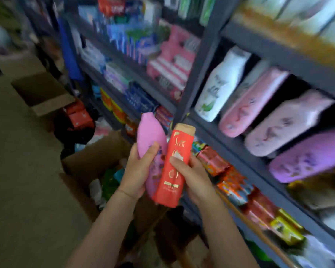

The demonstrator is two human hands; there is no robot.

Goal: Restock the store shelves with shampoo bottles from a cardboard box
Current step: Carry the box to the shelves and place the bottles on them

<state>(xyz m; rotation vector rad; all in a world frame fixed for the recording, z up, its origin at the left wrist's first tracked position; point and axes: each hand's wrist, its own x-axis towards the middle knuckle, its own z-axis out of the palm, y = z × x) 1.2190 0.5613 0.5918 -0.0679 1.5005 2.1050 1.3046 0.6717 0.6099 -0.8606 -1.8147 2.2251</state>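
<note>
Left hand (138, 169) is wrapped around a pink shampoo bottle (153, 144), right hand (190, 173) grips a red shampoo bottle (173, 167), both held up side by side above the open cardboard box (97, 161). The shelf (246, 153) on the right holds what look like pink and white bottles (249, 105), but it's blurry.

Two bare arms, no sleeves. Thin string band around the left wrist (126, 192). Short nails on the fingers (175, 161). No rings, no watch, no gloves.
</note>
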